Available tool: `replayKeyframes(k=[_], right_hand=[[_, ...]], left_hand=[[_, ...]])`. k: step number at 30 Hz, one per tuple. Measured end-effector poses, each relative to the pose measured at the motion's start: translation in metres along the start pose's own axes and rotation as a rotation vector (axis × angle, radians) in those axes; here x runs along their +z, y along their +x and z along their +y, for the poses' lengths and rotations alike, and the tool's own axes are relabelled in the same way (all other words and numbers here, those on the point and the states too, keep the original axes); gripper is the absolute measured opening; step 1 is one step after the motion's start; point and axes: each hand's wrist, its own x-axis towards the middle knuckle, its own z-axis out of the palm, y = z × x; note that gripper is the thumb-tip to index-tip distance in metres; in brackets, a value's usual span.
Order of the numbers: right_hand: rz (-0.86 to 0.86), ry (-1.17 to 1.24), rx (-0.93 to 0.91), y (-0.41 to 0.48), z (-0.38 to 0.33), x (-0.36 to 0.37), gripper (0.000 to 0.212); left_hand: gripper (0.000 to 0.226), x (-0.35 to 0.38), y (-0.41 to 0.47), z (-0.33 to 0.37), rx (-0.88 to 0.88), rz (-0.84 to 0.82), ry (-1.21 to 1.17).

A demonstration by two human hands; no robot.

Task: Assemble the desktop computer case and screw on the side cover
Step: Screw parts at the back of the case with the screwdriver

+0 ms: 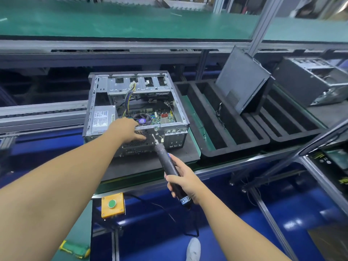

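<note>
Listing what is at hand for this step.

Item: computer case. It lies on its side on the worktop, open face up and back panel toward me. The power supply, fan and loose wiring inside are exposed. I judge it heavy for its size and stiff at the frame. The sheet-metal edges are likely sharp and the board inside is fragile. It is best held by the outer rim or back panel, never by anything within.

Item: left hand. It is laid on the upper edge of the back panel, fingers fairly straight and pressing, not wrapped round anything. It braces the case against the push of the tool.

Item: right hand. It is clenched round the barrel of the screwdriver, low on the body.

Item: screwdriver. It is a powered type, with its bit set against the back panel just beside my left fingertips. I cannot make out whether a screw sits on the bit.

Item: side cover. It stands propped at a tilt in the foam tray to the right of the case, apart from it and not yet fitted. It looks like thin flat sheet, light but liable to flex and slip. I would take it by two opposite edges.

Item: second case. It sits at the far right, beyond the tray.
</note>
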Motion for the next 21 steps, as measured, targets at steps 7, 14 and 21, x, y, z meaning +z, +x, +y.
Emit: replayKeyframes(k=[7,14,21], right_hand=[[0.020,0.055,-0.115,0.011,-0.042,-0.031,0.075],[0.015,0.149,-0.157,0.048,-0.074,-0.068,0.079],[0.029,0.123,-0.150,0.074,-0.105,-0.129,0.081]], left_hand=[[0.078,-0.005,0.004,0.005,-0.002,-0.046,0.076],[0.073,0.004,0.012,0.017,0.018,-0.119,0.035],[0.052,-0.055,0.036,0.069,0.076,0.216,-0.274]])
